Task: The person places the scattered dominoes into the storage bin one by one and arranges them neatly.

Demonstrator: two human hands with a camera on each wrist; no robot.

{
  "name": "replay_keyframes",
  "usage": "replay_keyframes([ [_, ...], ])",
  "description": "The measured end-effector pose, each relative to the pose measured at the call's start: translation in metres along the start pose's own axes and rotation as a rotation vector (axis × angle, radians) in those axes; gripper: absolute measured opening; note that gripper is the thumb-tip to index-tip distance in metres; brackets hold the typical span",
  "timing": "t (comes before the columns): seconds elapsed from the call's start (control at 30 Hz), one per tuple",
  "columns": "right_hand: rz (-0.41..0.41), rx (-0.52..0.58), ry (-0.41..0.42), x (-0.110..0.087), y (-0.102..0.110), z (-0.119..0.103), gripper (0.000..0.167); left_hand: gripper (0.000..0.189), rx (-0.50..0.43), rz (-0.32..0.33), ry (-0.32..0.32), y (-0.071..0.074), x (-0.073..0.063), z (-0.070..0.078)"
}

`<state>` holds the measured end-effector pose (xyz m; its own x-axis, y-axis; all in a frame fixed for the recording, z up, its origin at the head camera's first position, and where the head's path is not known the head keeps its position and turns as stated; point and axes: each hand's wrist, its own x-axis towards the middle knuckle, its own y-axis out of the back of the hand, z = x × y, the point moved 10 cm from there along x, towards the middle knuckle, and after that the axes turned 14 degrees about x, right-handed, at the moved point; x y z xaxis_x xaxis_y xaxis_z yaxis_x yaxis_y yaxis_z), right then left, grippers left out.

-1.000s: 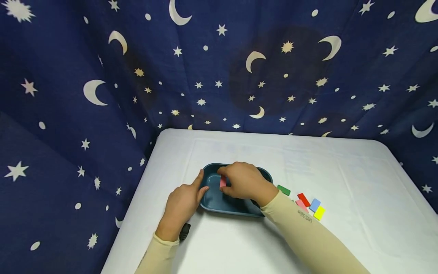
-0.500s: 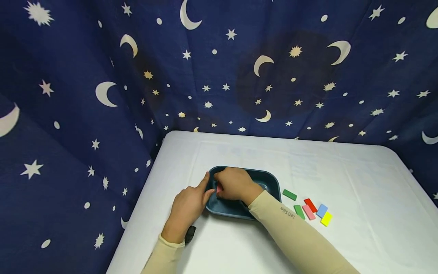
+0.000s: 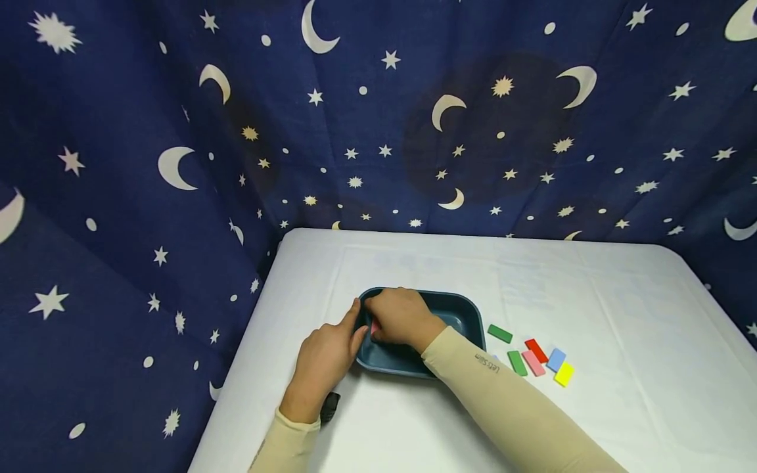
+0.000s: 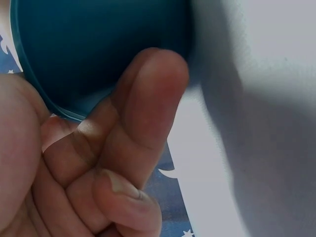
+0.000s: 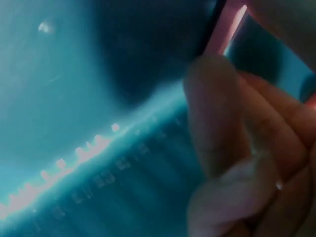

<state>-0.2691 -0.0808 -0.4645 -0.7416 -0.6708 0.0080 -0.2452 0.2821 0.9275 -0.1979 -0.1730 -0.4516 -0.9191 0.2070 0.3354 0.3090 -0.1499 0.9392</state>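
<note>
A dark teal tray stands on the white table, its left end between my two hands. My left hand holds that end, with the thumb at the rim and the index finger pointing along it. In the left wrist view, a fingertip rests against the tray's outer wall. My right hand reaches into the tray and pinches a pink block upright near the left wall. Fingers hide most of this block; one pink edge shows in the right wrist view.
Right of the tray lie loose flat blocks: a green block, another green block, a red block, a pink one, a blue block and a yellow block. A star-patterned curtain hangs behind the table.
My right hand has moved left inside the tray with the pink block, up to the left end. The left hand keeps its place on the tray. The head view has shifted slightly.
</note>
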Motion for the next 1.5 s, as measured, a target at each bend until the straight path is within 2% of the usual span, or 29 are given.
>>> replay_keyframes([
  [0.23,-0.011,0.006,-0.023,-0.005,-0.003,0.002,0.03,0.056,0.01,-0.008,-0.004,-0.004,-0.003,0.004],
  [0.43,0.013,-0.001,-0.032,-0.003,0.001,0.005,0.031,0.055,0.013,0.007,0.016,-0.002,0.0,0.002],
  [0.63,0.006,0.02,-0.029,-0.007,0.004,0.005,0.029,0.055,0.01,-0.024,0.03,-0.004,-0.001,0.002],
  [0.73,0.003,0.023,-0.023,-0.012,0.011,0.002,0.028,0.055,0.006,-0.047,0.041,-0.006,-0.001,0.002],
  [0.83,0.003,0.002,-0.032,-0.021,0.026,-0.003,0.035,0.055,-0.004,-0.058,0.045,-0.006,0.0,0.001],
  [0.93,0.022,-0.015,-0.052,-0.037,0.046,-0.007,0.049,0.055,-0.012,-0.049,0.047,-0.005,0.0,0.001],
  [1.07,0.107,-0.026,-0.066,-0.066,0.075,-0.009,0.06,0.055,-0.016,-0.045,0.048,-0.006,-0.001,0.0],
  [1.27,0.303,0.035,-0.029,-0.122,0.11,-0.004,0.058,0.055,-0.027,-0.05,0.049,-0.008,-0.003,0.001],
  [1.5,0.463,0.061,-0.014,-0.188,0.13,0.017,0.066,0.055,-0.033,-0.042,0.044,-0.003,-0.004,0.004],
])
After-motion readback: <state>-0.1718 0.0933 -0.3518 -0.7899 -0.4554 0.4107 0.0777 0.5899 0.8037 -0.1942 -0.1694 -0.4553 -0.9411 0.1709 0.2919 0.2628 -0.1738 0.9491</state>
